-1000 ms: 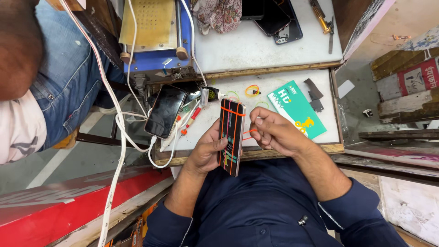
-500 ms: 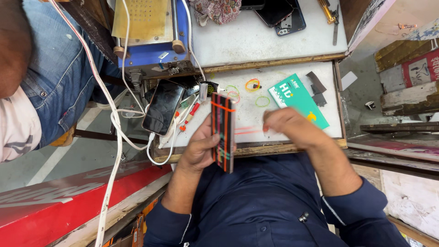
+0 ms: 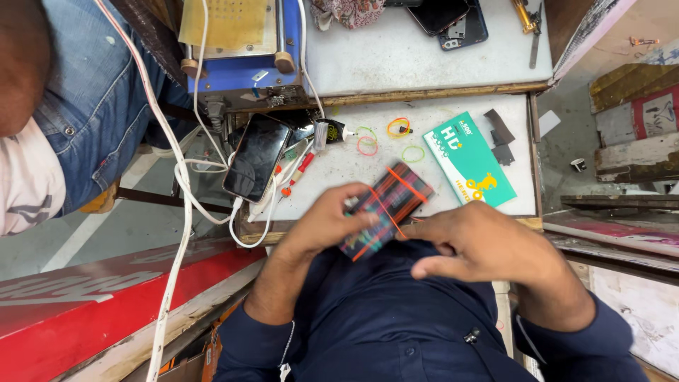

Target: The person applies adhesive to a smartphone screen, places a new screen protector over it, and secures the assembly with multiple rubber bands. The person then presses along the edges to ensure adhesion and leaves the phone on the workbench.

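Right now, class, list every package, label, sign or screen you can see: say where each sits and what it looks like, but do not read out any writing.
Green box: flat rectangular packet, teal-green with white and yellow print, on the white worktop right of the hands.
Dark phone: black unlit screen, lying at the worktop's left edge among white cables.
Banded phone: dark slab crossed by orange and green rubber bands, held in the left hand, right hand beside it.
Red board: long red panel, lower left.
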A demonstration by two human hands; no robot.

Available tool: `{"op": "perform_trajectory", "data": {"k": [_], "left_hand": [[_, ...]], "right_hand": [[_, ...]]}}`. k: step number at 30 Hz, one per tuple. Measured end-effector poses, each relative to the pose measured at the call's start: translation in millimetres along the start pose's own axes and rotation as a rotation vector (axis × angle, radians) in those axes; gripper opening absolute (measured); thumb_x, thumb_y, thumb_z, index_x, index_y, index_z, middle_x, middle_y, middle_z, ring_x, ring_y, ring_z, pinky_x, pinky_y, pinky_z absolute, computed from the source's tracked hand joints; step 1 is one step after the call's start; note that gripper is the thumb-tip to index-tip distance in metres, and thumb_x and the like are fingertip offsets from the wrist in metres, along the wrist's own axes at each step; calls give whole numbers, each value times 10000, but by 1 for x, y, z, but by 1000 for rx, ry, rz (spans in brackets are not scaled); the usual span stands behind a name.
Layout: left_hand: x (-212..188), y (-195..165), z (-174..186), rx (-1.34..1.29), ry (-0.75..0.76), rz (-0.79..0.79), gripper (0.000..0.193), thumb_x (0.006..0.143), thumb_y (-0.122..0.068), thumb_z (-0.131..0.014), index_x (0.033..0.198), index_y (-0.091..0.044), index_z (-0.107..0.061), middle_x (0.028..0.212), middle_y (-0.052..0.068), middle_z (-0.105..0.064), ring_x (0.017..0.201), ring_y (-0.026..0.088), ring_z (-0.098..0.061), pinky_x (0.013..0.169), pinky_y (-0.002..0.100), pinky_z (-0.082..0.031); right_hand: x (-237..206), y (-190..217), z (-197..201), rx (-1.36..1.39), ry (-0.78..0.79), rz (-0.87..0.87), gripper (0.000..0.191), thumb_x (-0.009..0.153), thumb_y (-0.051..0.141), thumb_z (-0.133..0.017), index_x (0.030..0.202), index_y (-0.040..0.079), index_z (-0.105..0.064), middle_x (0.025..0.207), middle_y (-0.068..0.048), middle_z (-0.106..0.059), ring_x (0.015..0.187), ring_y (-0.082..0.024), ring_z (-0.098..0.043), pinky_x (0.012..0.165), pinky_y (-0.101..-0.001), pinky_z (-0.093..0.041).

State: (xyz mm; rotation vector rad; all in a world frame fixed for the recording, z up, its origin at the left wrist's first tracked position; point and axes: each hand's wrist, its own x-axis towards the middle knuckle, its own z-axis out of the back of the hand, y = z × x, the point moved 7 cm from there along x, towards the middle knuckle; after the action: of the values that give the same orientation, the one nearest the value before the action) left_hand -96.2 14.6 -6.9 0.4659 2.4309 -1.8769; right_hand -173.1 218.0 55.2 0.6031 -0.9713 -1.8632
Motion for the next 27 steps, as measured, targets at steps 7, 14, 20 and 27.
{"op": "perform_trajectory", "data": {"k": [7, 14, 20, 27], "left_hand": [[-16, -26, 36, -388, -336, -279, 381, 892, -62, -782, 1248, -8, -660, 1067, 54, -726, 884, 111, -661, 722, 271, -541], [-26, -74, -23, 959, -370, -710, 279, 866, -39, -784, 1119, -147, -746, 1027, 5, -719, 778, 220, -680, 712, 342, -547], [-7, -70, -27, 1172, -421, -409, 383, 765, -21, -767, 1137, -109, -738, 1009, 69, -710, 749, 302, -704, 640, 387, -551], [-9, -37, 21, -167, -432, -284, 297, 919, -72, -750, 1205, -10, -698, 1008, 38, -755, 836, 112, -677, 733, 284, -554]], "right_hand": [[-5, -46, 29, 1207, -321, 11, 309, 1191, 272, -540, 1061, 26, -675, 1054, -96, -728, 654, -102, -602, 663, -292, -485], [31, -25, -4, 1570, -235, -95, 858, 887, 648, -558, 1522, 89, -417, 1533, -154, -517, 676, -69, -598, 568, -219, -469], [29, 71, -9, -237, -170, 352, 484, 883, 484, -684, 1191, 111, -683, 1347, -123, -570, 981, -272, -670, 762, -350, -554], [13, -39, 3, 488, -445, -4, 300, 1087, 273, -580, 948, 23, -670, 1070, -82, -681, 820, -165, -609, 764, -325, -517]]}}
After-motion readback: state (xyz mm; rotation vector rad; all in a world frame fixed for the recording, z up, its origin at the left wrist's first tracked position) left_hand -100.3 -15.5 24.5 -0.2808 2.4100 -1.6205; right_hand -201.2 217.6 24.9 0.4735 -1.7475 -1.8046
